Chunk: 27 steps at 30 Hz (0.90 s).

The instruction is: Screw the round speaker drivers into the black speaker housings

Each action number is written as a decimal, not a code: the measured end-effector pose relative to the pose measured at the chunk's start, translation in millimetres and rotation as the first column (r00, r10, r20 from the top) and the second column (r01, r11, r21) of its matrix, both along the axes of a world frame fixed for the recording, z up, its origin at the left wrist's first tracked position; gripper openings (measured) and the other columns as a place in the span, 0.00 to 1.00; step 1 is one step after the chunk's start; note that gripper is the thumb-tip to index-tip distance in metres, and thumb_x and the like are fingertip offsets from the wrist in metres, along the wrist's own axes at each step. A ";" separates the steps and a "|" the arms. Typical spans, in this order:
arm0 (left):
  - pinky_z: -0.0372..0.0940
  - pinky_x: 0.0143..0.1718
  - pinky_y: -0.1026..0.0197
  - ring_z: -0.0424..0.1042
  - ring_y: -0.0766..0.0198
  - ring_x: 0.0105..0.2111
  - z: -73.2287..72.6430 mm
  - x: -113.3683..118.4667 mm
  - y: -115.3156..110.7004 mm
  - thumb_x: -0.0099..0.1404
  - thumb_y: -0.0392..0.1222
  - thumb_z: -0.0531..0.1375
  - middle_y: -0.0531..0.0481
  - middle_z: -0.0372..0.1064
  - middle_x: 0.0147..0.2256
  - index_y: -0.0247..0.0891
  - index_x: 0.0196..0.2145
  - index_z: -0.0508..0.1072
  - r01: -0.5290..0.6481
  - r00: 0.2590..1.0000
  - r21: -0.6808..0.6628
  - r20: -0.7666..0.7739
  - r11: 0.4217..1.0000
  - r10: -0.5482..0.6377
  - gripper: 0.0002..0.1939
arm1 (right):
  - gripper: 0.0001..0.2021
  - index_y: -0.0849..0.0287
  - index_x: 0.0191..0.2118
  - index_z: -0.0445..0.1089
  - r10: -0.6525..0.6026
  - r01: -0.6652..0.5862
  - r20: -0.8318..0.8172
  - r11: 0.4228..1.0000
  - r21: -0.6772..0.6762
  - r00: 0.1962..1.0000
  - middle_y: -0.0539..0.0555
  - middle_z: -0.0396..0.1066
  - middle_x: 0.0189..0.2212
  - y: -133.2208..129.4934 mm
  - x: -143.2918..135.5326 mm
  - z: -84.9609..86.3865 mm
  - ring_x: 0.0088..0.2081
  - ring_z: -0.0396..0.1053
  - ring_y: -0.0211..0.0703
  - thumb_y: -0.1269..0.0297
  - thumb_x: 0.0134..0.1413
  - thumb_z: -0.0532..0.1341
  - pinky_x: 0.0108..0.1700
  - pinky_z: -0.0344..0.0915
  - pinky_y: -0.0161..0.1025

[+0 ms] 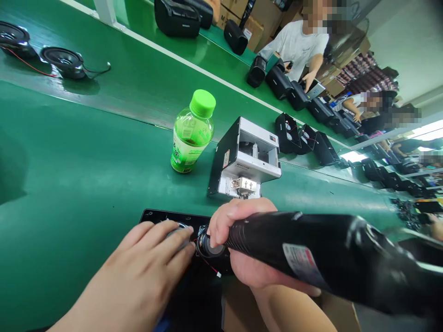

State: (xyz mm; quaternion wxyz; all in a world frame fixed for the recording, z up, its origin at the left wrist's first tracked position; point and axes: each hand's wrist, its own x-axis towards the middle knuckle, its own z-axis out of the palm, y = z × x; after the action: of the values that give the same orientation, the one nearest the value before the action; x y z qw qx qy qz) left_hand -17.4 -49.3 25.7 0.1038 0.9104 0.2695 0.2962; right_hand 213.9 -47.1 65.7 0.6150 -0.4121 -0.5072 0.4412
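Note:
My right hand (242, 244) is wrapped round a black electric screwdriver (294, 249), whose body slants toward the camera at the right. Its tip is hidden behind my fingers, over the black speaker panel (155, 216). Fingers stretched out, my left hand (148, 263) rests on that panel, covering most of one round speaker driver. A second speaker driver (211, 246) sits on the panel beside my right fingers. From it a thin wire ends in a small white connector (218, 275). The panel lies near the edge of the green bench.
A silver-and-black screw feeder (245, 157) stands just beyond my right hand, with a green-capped bottle (194, 131) to its left. Two loose speakers (64, 60) lie at the far left. Black speaker housings (290, 133) line the conveyor (145, 69). Co-workers (301, 46) are across it.

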 end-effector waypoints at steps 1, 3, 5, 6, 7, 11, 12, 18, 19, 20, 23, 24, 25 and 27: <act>0.65 0.65 0.41 0.82 0.49 0.62 0.7 -3.8 5.0 0.88 0.31 0.57 0.51 0.94 0.60 0.45 0.59 0.91 -0.005 1.000 -0.001 0.007 1.000 0.005 0.21 | 0.38 0.44 0.54 0.90 -0.040 0.041 -0.052 0.999 0.033 0.998 0.47 0.84 0.28 0.9 -1.3 4.5 0.24 0.78 0.46 0.13 0.65 0.75 0.30 0.77 0.44; 0.63 0.67 0.40 0.80 0.48 0.62 0.1 -9.6 11.5 0.89 0.32 0.58 0.51 0.93 0.59 0.49 0.55 0.88 -0.049 0.998 -0.052 0.041 0.997 0.051 0.19 | 0.37 0.45 0.54 0.93 -0.112 0.125 -0.154 0.989 0.074 0.982 0.47 0.84 0.27 -0.5 2.8 21.8 0.22 0.78 0.45 0.15 0.64 0.77 0.27 0.77 0.43; 0.63 0.70 0.39 0.79 0.48 0.62 -3.9 -13.6 13.0 0.91 0.35 0.59 0.49 0.90 0.58 0.51 0.54 0.86 -0.099 0.992 -0.117 0.063 0.988 0.107 0.16 | 0.35 0.44 0.53 0.95 -0.189 0.204 -0.149 0.974 0.095 0.971 0.46 0.82 0.25 -5.4 15.4 46.8 0.21 0.77 0.46 0.17 0.68 0.75 0.26 0.78 0.45; 0.63 0.70 0.38 0.79 0.48 0.61 -7.0 -15.1 12.6 0.92 0.35 0.61 0.49 0.88 0.58 0.52 0.55 0.85 -0.117 0.990 -0.130 0.062 0.985 0.126 0.14 | 0.33 0.43 0.52 0.96 -0.243 0.257 -0.116 0.959 0.123 0.963 0.46 0.80 0.24 -7.8 23.6 59.8 0.21 0.77 0.46 0.18 0.70 0.75 0.27 0.79 0.47; 0.64 0.69 0.38 0.78 0.47 0.61 -10.8 -16.5 12.0 0.91 0.36 0.62 0.47 0.87 0.59 0.52 0.56 0.84 -0.130 0.989 -0.127 0.056 0.983 0.138 0.12 | 0.29 0.42 0.51 0.96 -0.305 0.314 -0.076 0.934 0.173 0.949 0.45 0.79 0.24 -9.0 31.8 71.4 0.21 0.76 0.46 0.21 0.72 0.77 0.27 0.79 0.49; 0.66 0.71 0.34 0.74 0.39 0.76 -29.4 -22.4 13.6 0.90 0.38 0.64 0.40 0.77 0.77 0.53 0.63 0.84 -0.173 0.984 -0.113 0.031 0.978 0.178 0.13 | 0.27 0.45 0.46 0.94 -0.447 0.416 0.012 0.841 0.346 0.894 0.46 0.79 0.25 6.9 50.4 91.7 0.23 0.75 0.47 0.24 0.71 0.79 0.29 0.78 0.50; 0.66 0.72 0.32 0.71 0.37 0.80 -34.3 -24.0 15.3 0.90 0.40 0.64 0.41 0.74 0.81 0.54 0.63 0.84 -0.167 0.985 -0.120 0.021 0.979 0.170 0.13 | 0.30 0.46 0.44 0.93 -0.439 0.406 0.012 0.841 0.357 0.898 0.46 0.79 0.24 14.6 50.5 90.8 0.23 0.75 0.47 0.22 0.70 0.78 0.28 0.77 0.49; 0.71 0.73 0.31 0.76 0.36 0.77 -49.6 -32.0 23.5 0.88 0.50 0.65 0.43 0.77 0.80 0.56 0.66 0.85 -0.134 0.991 -0.148 -0.032 0.980 0.131 0.15 | 0.37 0.49 0.42 0.91 -0.383 0.365 0.021 0.896 0.253 0.924 0.46 0.80 0.22 41.7 42.4 80.6 0.20 0.74 0.45 0.15 0.61 0.79 0.24 0.72 0.45; 0.72 0.73 0.31 0.77 0.35 0.76 -48.8 -32.4 23.9 0.87 0.50 0.65 0.42 0.78 0.79 0.55 0.66 0.86 -0.139 0.990 -0.148 -0.033 0.979 0.135 0.16 | 0.38 0.49 0.44 0.91 -0.386 0.370 0.022 0.897 0.243 0.922 0.46 0.81 0.23 41.9 42.8 79.6 0.21 0.75 0.45 0.14 0.61 0.78 0.24 0.72 0.44; 0.73 0.73 0.30 0.78 0.34 0.75 -47.4 -32.2 24.1 0.87 0.50 0.65 0.42 0.79 0.78 0.55 0.66 0.86 -0.141 0.990 -0.147 -0.031 0.979 0.138 0.16 | 0.39 0.49 0.45 0.91 -0.381 0.368 0.019 0.902 0.225 0.924 0.46 0.81 0.23 41.4 44.0 78.3 0.21 0.75 0.44 0.13 0.61 0.77 0.24 0.72 0.43; 0.74 0.73 0.28 0.80 0.33 0.75 -40.8 -29.8 24.5 0.87 0.48 0.65 0.41 0.80 0.78 0.54 0.66 0.87 -0.148 0.989 -0.162 -0.033 0.976 0.145 0.16 | 0.41 0.49 0.48 0.91 -0.355 0.353 -0.020 0.919 0.174 0.935 0.45 0.79 0.23 33.2 50.2 73.7 0.19 0.72 0.41 0.11 0.65 0.72 0.23 0.68 0.40; 0.75 0.72 0.27 0.80 0.32 0.74 -38.6 -28.6 24.7 0.87 0.47 0.65 0.40 0.81 0.77 0.54 0.65 0.88 -0.149 0.989 -0.167 -0.033 0.975 0.145 0.16 | 0.40 0.48 0.49 0.91 -0.355 0.355 -0.034 0.919 0.173 0.934 0.45 0.77 0.24 26.6 52.3 73.1 0.19 0.71 0.41 0.12 0.66 0.72 0.22 0.67 0.40; 0.76 0.72 0.27 0.80 0.32 0.74 -36.5 -27.4 24.9 0.87 0.46 0.65 0.40 0.81 0.77 0.54 0.64 0.88 -0.150 0.989 -0.169 -0.030 0.974 0.147 0.15 | 0.38 0.47 0.51 0.92 -0.356 0.357 -0.036 0.918 0.174 0.934 0.45 0.76 0.24 17.5 54.0 73.3 0.20 0.71 0.41 0.14 0.69 0.72 0.23 0.68 0.41; 0.76 0.72 0.26 0.81 0.31 0.74 -33.0 -25.1 25.5 0.86 0.46 0.65 0.41 0.82 0.76 0.54 0.62 0.89 -0.145 0.989 -0.167 -0.020 0.975 0.143 0.15 | 0.30 0.36 0.56 0.93 -0.324 0.319 0.014 0.936 0.149 0.946 0.44 0.74 0.26 -7.5 55.0 75.9 0.23 0.74 0.43 0.18 0.74 0.71 0.29 0.76 0.44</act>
State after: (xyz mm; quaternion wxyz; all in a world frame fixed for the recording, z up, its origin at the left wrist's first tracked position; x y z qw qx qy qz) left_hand -42.5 -23.8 -7.3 0.1576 0.8776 0.3592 0.2756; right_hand 268.9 -54.7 141.7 0.6973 -0.4522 -0.4754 0.2887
